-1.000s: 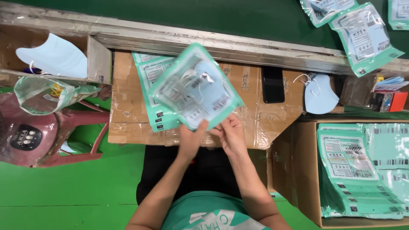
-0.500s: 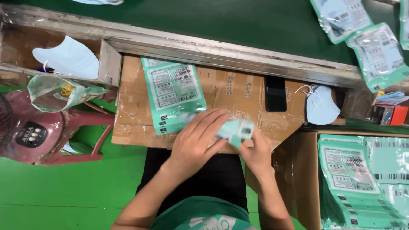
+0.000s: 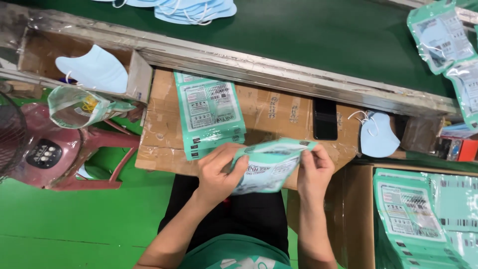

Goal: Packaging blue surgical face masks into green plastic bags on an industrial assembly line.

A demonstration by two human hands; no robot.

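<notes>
Both hands hold one teal and white plastic pouch (image 3: 269,167) above the near edge of a cardboard work board (image 3: 159,129). My left hand (image 3: 216,172) grips its left end, thumb on top. My right hand (image 3: 313,172) pinches its right end near the top corner. The pouch lies flat and slightly bent between them. A short stack of the same pouches (image 3: 209,112) rests on the board just beyond my left hand.
A black phone (image 3: 325,118) and a light blue face mask (image 3: 378,134) lie on the board's right. A box (image 3: 361,219) of pouches stands at lower right. Filled pouches (image 3: 440,37) and masks (image 3: 194,9) sit on the green belt. A masked tray (image 3: 92,69) and pink fan (image 3: 45,154) are left.
A second ago both hands held a pouch up open over the board. It was laid on the stack, and the hands now hold another pouch nearer my body.
</notes>
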